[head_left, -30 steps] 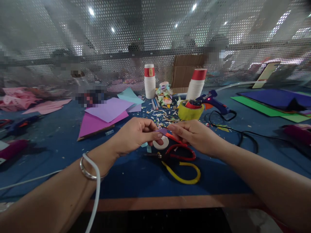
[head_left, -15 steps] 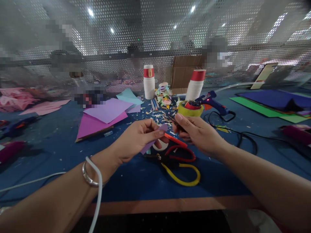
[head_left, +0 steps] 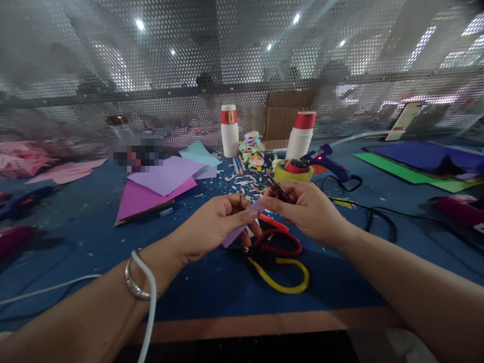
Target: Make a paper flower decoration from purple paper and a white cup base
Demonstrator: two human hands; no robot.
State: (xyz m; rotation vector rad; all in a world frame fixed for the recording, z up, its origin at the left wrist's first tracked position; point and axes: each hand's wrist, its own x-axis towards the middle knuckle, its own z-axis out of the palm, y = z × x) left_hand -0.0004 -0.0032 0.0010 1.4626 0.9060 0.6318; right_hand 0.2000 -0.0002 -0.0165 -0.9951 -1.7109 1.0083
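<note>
My left hand [head_left: 217,224] pinches a small lilac paper strip [head_left: 242,227] above the blue table. My right hand [head_left: 308,209] meets it from the right, fingers closed on the strip's far end and on a small dark tool [head_left: 278,189] that sticks up out of its grip. Right under both hands lie scissors with red and yellow handles [head_left: 282,259]. A white tape roll [head_left: 252,232] is mostly hidden behind the left fingers.
Purple and pink paper sheets [head_left: 159,184] lie at the left. Two stacks of red-topped paper cups [head_left: 230,131] stand at the back, with a yellow tape roll [head_left: 293,171], a blue glue gun [head_left: 327,159] and its black cable [head_left: 374,217]. A perforated screen [head_left: 242,65] closes the far side.
The hands lifted slightly off the table and turned the lilac strip. My right hand drew back with the small dark tool, then returned to the strip's end.
</note>
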